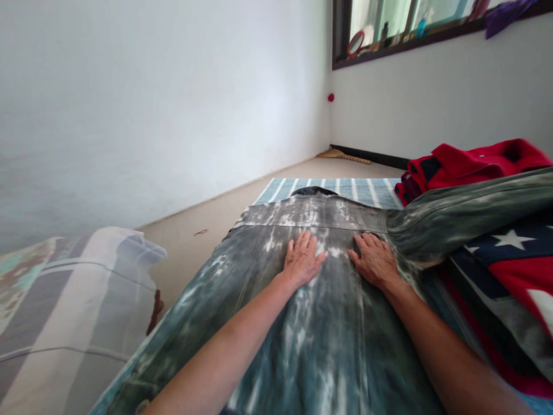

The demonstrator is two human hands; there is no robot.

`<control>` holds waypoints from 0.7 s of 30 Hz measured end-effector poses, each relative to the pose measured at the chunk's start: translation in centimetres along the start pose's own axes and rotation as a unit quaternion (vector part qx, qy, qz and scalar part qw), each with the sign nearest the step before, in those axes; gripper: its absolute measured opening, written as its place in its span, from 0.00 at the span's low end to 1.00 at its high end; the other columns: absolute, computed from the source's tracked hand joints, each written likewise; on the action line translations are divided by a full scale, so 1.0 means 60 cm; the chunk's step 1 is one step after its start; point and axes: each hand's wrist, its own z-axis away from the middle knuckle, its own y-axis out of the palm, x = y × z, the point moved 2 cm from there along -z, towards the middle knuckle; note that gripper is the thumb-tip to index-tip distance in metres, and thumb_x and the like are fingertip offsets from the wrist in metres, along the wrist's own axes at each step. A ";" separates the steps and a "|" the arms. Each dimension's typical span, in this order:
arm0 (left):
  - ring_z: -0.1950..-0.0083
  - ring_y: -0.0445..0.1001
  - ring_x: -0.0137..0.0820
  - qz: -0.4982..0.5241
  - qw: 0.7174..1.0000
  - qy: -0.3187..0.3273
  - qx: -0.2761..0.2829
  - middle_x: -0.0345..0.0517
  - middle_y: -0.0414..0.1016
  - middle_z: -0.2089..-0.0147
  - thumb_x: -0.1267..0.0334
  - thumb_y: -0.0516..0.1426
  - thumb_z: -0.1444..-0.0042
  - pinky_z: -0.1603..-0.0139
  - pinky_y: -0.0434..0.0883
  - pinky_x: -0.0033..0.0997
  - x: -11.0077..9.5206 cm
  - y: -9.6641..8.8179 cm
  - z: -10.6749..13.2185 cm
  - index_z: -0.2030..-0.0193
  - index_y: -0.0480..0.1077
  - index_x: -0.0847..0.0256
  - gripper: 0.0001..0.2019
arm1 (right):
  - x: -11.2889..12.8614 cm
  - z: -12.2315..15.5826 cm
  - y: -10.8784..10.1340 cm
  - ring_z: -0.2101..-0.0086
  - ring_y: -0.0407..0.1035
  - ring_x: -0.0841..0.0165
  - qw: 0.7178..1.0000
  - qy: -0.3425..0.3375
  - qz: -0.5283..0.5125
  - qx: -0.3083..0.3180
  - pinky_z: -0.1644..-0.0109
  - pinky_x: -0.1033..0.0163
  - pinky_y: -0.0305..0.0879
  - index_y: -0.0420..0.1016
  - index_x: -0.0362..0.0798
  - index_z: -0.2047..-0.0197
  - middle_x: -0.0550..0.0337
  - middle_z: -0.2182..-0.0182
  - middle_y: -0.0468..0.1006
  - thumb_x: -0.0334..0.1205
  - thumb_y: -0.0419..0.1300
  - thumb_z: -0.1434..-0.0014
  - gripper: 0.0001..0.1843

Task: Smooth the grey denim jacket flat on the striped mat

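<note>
A dark green-grey jacket (pixel 302 323) with pale bleached streaks lies back side up, its collar at the far end. My left hand (pixel 302 259) rests flat on its upper back, fingers spread. To the right, my right hand (pixel 374 259) presses on the same fabric below the yoke seam, also with fingers apart. Neither hand grips anything. One sleeve (pixel 466 213) stretches out to the right over a heap of clothes. The other sleeve cannot be made out.
Beneath the jacket is a blue and white striped cloth (pixel 358 187). Folded red clothes (pixel 479 161) and a star-patterned garment (pixel 514 242) are piled at the right. A wrapped striped bundle (pixel 82 305) stands at the left. Beyond are a white wall (pixel 194 104) and a window (pixel 401 29).
</note>
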 end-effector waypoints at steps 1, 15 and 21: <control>0.25 0.39 0.42 0.001 1.000 0.004 0.002 0.56 0.42 0.25 0.45 0.43 0.34 0.28 0.43 0.53 -0.007 0.007 -0.001 0.30 0.55 0.61 0.31 | -0.001 0.000 0.000 0.39 0.56 0.57 1.000 0.001 0.001 0.000 0.38 0.53 0.48 0.64 0.44 0.39 0.47 0.39 0.66 0.47 0.48 0.33 0.25; 0.25 0.38 0.41 -0.020 1.000 0.017 -0.004 0.55 0.43 0.25 0.43 0.42 0.34 0.29 0.45 0.53 -0.015 0.019 0.002 0.30 0.52 0.62 0.33 | -0.012 0.000 0.007 0.38 0.56 0.57 1.000 -0.007 0.023 0.000 0.38 0.52 0.51 0.64 0.43 0.38 0.45 0.38 0.66 0.49 0.46 0.33 0.26; 0.25 0.38 0.42 -0.020 1.000 0.021 -0.013 0.56 0.43 0.25 0.44 0.42 0.33 0.29 0.45 0.54 -0.012 0.017 0.004 0.30 0.52 0.64 0.33 | -0.008 -0.001 0.004 0.38 0.56 0.58 1.000 0.000 0.030 0.004 0.37 0.53 0.51 0.64 0.43 0.38 0.46 0.38 0.65 0.48 0.47 0.33 0.26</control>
